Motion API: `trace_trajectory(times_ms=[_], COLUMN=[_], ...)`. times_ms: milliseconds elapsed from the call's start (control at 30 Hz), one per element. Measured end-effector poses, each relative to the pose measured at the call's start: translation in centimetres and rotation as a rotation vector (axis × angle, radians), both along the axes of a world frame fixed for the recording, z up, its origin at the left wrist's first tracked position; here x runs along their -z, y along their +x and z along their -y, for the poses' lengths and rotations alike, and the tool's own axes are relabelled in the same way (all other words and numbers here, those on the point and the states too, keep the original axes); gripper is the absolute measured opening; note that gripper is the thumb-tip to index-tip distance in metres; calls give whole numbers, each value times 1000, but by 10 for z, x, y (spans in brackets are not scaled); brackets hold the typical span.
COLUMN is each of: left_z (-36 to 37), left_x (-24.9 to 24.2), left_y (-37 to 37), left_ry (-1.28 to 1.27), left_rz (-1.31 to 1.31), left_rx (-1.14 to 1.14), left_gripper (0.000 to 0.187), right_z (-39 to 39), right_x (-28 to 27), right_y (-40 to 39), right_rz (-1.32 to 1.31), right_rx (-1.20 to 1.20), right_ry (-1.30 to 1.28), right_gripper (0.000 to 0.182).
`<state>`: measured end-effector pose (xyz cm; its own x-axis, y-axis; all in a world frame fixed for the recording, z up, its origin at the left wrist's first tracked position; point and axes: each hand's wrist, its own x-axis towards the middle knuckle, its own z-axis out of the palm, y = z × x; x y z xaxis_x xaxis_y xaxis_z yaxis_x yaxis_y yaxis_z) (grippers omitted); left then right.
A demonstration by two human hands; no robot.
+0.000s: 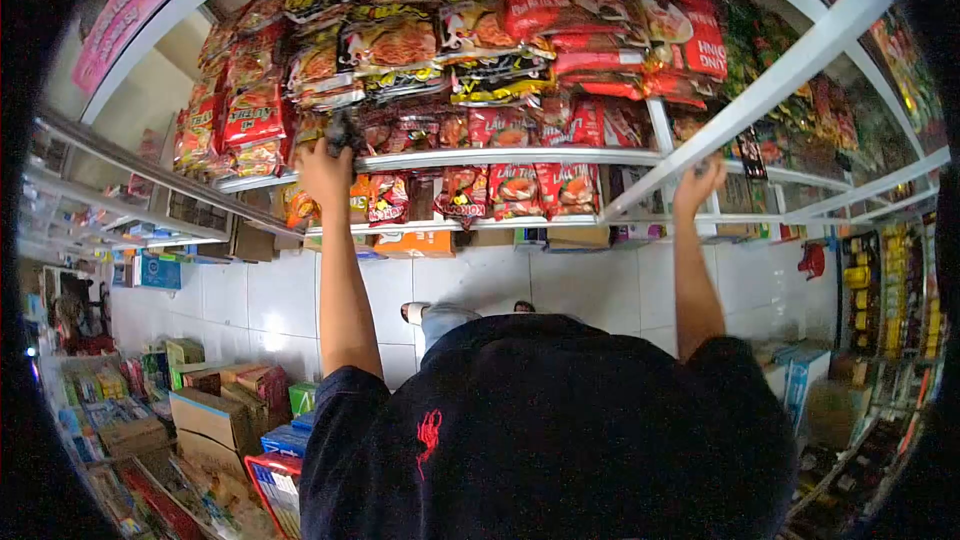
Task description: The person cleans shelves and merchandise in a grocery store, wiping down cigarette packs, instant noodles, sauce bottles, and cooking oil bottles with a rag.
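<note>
My left hand [325, 172] is at the front rail [480, 157] of a white-framed shelf. Its fingers are closed on a dark crumpled cloth [344, 130], pressed near the rail beside the noodle packets. Stacked instant noodle packets [395, 40] in black, yellow and red wrappers lie just beyond. Out to the right, my right hand [700, 185] has its fingers curled at the shelf's rail, beside a slanting white frame bar [760, 90]. Red noodle packets [575, 188] fill the lower shelf between the two hands.
Cardboard boxes [215, 415] and other goods crowd the lower left. White floor tiles [590, 285] lie between the shelf and my body. Yellow-packed goods [860, 285] line a rack at the far right. A pink sign [130, 10] hangs at the upper left.
</note>
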<state>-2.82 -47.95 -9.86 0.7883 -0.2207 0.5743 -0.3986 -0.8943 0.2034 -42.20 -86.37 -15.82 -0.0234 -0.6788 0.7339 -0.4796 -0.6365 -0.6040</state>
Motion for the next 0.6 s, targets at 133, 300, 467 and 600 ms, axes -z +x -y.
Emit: trace_trajectory(times_ms=[133, 300, 467, 600], left_z=[37, 123, 143, 76], left_x=[3, -6, -7, 7], left_y=[-25, -110, -117, -62], left_ry=[-59, -120, -686, -185], left_rz=[-65, -305, -491, -125], left_rx=[249, 692, 785, 567], left_gripper=[33, 42, 57, 60], right_z=[-105, -182, -164, -104], right_x=[59, -35, -54, -47], right_y=[-8, 100, 171, 149], right_rz=[-5, -339, -629, -439], right_rx=[-283, -881, -739, -583], right_ry=[216, 52, -75, -207], right_gripper=[33, 48, 47, 34])
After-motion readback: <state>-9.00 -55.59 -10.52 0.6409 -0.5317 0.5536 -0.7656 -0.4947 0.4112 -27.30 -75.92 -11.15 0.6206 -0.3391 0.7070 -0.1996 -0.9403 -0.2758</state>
